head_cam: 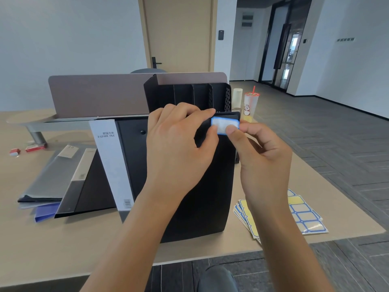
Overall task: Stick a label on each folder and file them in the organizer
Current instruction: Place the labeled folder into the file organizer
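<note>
The small white paper label with a blue border (pixel 224 125) lies at the far right corner of the black plastic folder (pixel 202 186), with its long axis along the folder's far edge. The right hand (pixel 263 161) is just to the right of the label and pinches its right end between thumb and forefinger, while the other fingers are loosely curled. The left hand (pixel 179 144) rests on the folder from the left; its thumb tip presses the left part of the label and its forefinger reaches over the folder's far edge, above the label. So the label sits between the two hands, and both are touching it. I cannot tell how much of the label is already stuck to the cover.

The folder lies flat on the beige worktop (pixel 63 245), near its front edge and close to its right side. The black mesh desk organizer with upright slots (pixel 189 95) stands directly behind the folder, toward the far edge. In my judgement the next move is to smooth the label from left to right, along its long axis, as the right fingers let go.
</note>
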